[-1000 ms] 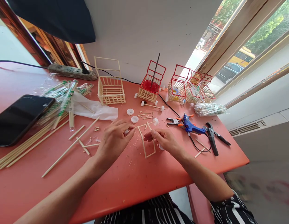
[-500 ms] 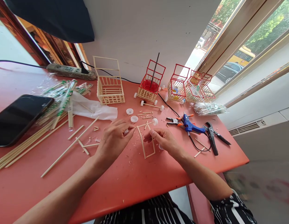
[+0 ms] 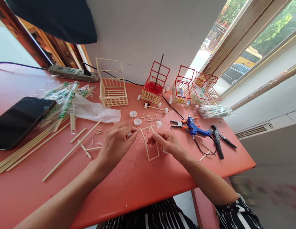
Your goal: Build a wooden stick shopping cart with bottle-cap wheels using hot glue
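Note:
My left hand (image 3: pixel 118 138) is closed in a pinch at the left end of a short wooden axle stick (image 3: pixel 146 128). A white bottle cap (image 3: pixel 129 135) shows partly between its fingers, and another white cap (image 3: pixel 158 124) sits at the axle's right end. A narrow frame of thin wooden sticks (image 3: pixel 146 150) hangs down from the axle towards me. My right hand (image 3: pixel 168 143) is closed, thumb against fingers, on the frame's right-hand stick. Its fingers hide part of that stick. One more white cap (image 3: pixel 165 150) lies partly hidden by the right hand.
Beyond the hands lie loose caps (image 3: pixel 137 121), stick offcuts (image 3: pixel 151 116) and a wheeled axle (image 3: pixel 155 108). A blue glue gun (image 3: pixel 197 128) and black cutters (image 3: pixel 217 141) lie right. Stick carts (image 3: pixel 113 92) line the wall. Left are long sticks (image 3: pixel 71 151) and a phone (image 3: pixel 21 122).
Both hands keep the same grip on the axle and frame. The whole view has shifted very slightly; nothing else visibly differs.

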The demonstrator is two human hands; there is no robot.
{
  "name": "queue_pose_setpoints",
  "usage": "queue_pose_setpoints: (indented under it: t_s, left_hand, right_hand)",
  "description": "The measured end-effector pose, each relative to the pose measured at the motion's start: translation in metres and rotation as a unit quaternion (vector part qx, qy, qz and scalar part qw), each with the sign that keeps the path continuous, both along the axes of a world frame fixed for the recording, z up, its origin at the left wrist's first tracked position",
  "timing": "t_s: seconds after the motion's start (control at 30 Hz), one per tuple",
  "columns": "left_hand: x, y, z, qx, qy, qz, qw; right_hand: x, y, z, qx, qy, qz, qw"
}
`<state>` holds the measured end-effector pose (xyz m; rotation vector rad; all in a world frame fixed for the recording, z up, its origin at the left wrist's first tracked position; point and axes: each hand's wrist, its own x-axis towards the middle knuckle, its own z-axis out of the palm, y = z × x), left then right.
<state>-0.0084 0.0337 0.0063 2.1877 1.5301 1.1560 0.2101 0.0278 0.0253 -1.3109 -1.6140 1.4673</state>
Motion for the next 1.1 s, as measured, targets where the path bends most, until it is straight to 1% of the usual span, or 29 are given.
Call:
queue_pose_setpoints:
  t_s: [0.1, 0.2, 0.3, 0.4, 0.47, 0.53, 0.6, 0.63, 0.67, 0.7, 0.73, 0.83, 0.97, 1.03, 1.1]
  left_hand:
    - [-0.001, 0.000, 0.000, 0.002, 0.001, 0.002, 1.000]
    - [-0.001, 0.001, 0.000, 0.001, 0.003, 0.003, 1.000]
    - [-0.001, 0.002, 0.000, -0.001, 0.005, 0.005, 1.000]
    - [-0.002, 0.002, 0.000, -0.001, 0.003, 0.004, 1.000]
    - [-0.001, 0.003, -0.001, 0.000, 0.000, 0.004, 1.000]
    - [-0.001, 0.003, -0.001, 0.001, -0.001, 0.005, 1.000]
    - [-0.001, 0.003, -0.001, 0.002, -0.001, 0.009, 1.000]
    - [-0.001, 0.003, -0.001, 0.003, 0.000, 0.009, 1.000]
    - [0.000, 0.003, -0.001, 0.005, 0.001, 0.008, 1.000]
    - [0.000, 0.003, -0.001, 0.008, 0.002, 0.008, 1.000]
    - [0.000, 0.003, -0.001, 0.010, 0.003, 0.008, 1.000]
    - [-0.001, 0.002, -0.002, 0.017, 0.004, 0.007, 1.000]
    - [-0.001, 0.002, -0.002, 0.021, 0.003, 0.003, 1.000]
    - [-0.001, 0.003, -0.002, 0.020, 0.004, 0.003, 1.000]
    - [0.000, 0.003, -0.001, 0.020, 0.003, 0.003, 1.000]
  right_hand:
    - [0.002, 0.001, 0.001, -0.006, -0.011, 0.014, 1.000]
    - [0.005, 0.002, 0.001, 0.011, -0.035, 0.029, 0.999]
    - [0.009, -0.002, -0.001, 0.064, -0.090, 0.020, 0.994]
    - [0.014, -0.009, -0.002, 0.158, -0.153, -0.011, 0.976]
    - [0.016, -0.015, -0.001, 0.256, -0.212, -0.035, 0.943]
    - [0.016, -0.021, 0.003, 0.366, -0.272, -0.052, 0.889]
    - [0.013, -0.027, 0.009, 0.447, -0.305, -0.053, 0.839]
    - [0.011, -0.030, 0.011, 0.472, -0.307, -0.045, 0.825]
    - [0.008, -0.033, 0.013, 0.487, -0.303, -0.032, 0.818]
    - [0.004, -0.036, 0.014, 0.493, -0.291, -0.016, 0.820]
    - [0.001, -0.039, 0.014, 0.491, -0.275, 0.000, 0.827]
    - [-0.010, -0.047, 0.009, 0.456, -0.231, 0.022, 0.860]
    - [-0.016, -0.051, 0.001, 0.400, -0.191, -0.005, 0.897]
    - [-0.014, -0.048, 0.005, 0.390, -0.184, -0.023, 0.902]
    - [-0.010, -0.043, 0.012, 0.392, -0.192, -0.045, 0.899]
